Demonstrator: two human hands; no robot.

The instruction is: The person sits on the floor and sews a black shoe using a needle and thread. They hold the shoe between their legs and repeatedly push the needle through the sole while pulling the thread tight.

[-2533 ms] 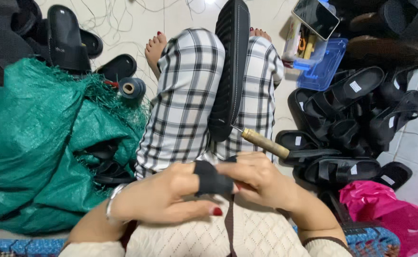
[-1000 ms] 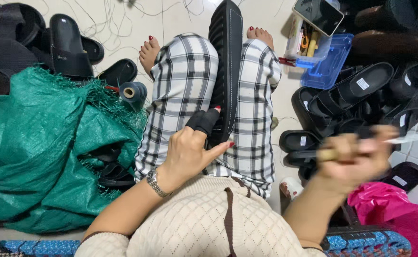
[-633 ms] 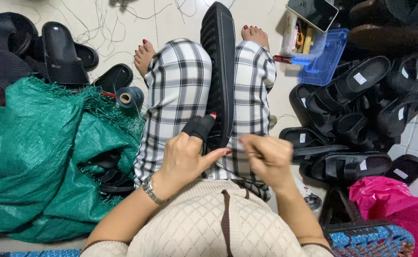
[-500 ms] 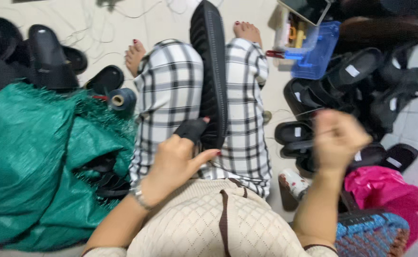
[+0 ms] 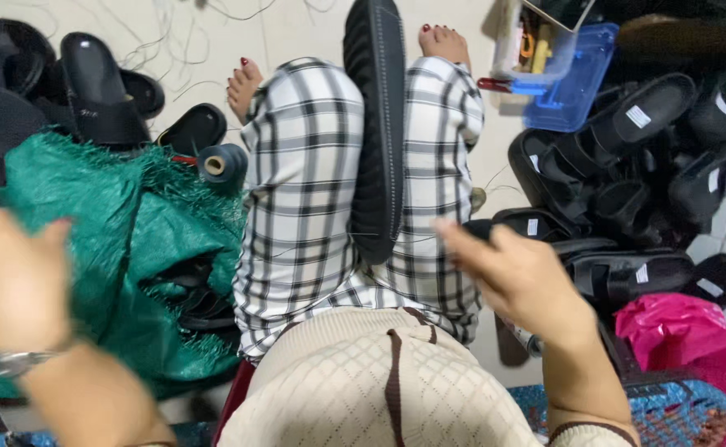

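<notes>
I am watching my empty right hand (image 5: 528, 285) hovering open beside the black sole (image 5: 375, 124); my blurred left hand (image 5: 15, 281), its grip unclear, is hanging over the green sack (image 5: 131, 240) holding black sandals (image 5: 189, 290).

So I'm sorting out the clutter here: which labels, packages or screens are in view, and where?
White labels: small rectangular stickers on the footbeds of the black sandals piled at right.
Blue plastic box: top right on the floor, open, translucent.
Dark screen: flat device at the top edge above the box, partly cut off.
Pink plastic bag: bottom right, crumpled.
Green woven sack: left, with black sandals inside.
</notes>
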